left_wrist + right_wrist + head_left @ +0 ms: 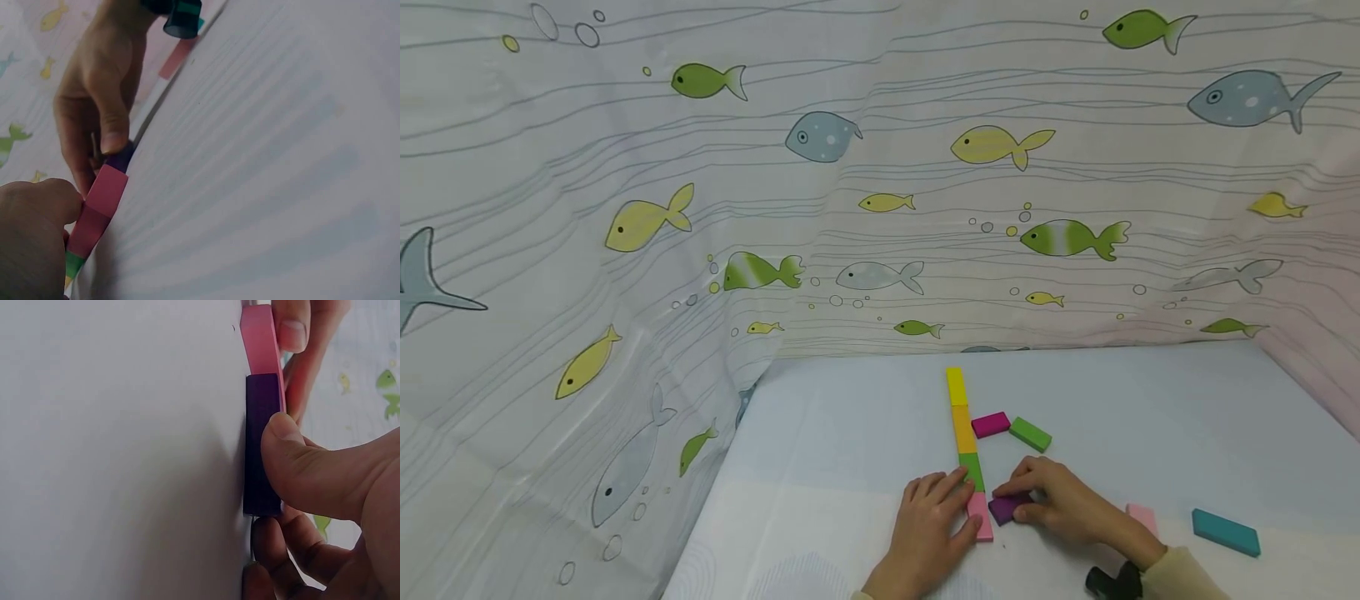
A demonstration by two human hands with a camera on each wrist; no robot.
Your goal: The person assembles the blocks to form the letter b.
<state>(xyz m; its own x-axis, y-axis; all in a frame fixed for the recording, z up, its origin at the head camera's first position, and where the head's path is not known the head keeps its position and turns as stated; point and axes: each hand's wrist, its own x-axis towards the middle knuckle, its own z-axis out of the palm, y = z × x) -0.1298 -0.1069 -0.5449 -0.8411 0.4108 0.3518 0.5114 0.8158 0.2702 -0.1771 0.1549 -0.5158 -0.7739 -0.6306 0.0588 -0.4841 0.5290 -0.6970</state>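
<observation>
A straight row of blocks lies on the table: yellow (957, 386), orange-yellow (964, 429), green (975, 473) and pink (981, 527) at the near end. My left hand (925, 525) rests along the row's left side, its fingertips on the green and pink blocks and its thumb on the pink one. With thumb and fingers, my right hand (1060, 504) pinches a purple block (1004, 508) just right of the pink block. In the right wrist view, the purple block (262, 444) overlaps the pink block's (259, 334) side, and my right thumb presses its face.
A magenta block (991, 424) and a loose green block (1031, 434) lie right of the row, farther back. Another pink block (1141, 518) sits beyond my right forearm, with a teal block (1225, 532) further right. A fish-print curtain (880, 233) hangs behind the table.
</observation>
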